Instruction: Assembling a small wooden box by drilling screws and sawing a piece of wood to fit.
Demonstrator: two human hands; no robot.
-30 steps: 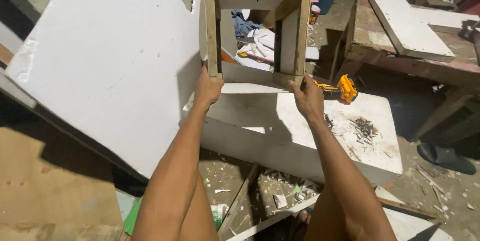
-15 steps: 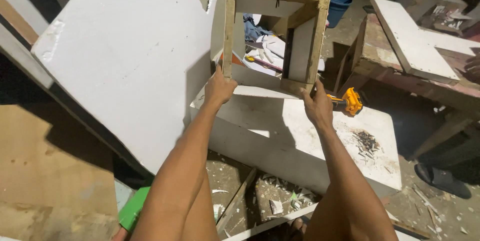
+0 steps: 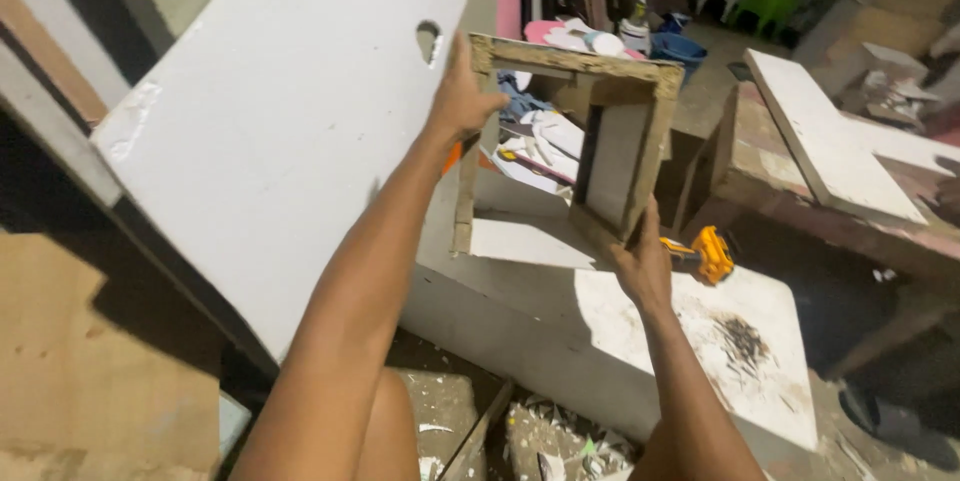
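The white desk (image 3: 560,331) stands low in the middle, with its top in the sun. A yellow power drill (image 3: 705,253) lies at its far edge. A dark heap of shavings (image 3: 742,339) lies on the right part of the top, with pale dust around it. At the right a wooden bench (image 3: 800,206) carries a white board (image 3: 825,136) lying flat on it.

The left hand (image 3: 462,101) has slid from the bottom edge up to the top corner of the frame (image 3: 565,141). The frame now tilts, turned partly edge-on, with the right hand (image 3: 640,266) under its lower corner.
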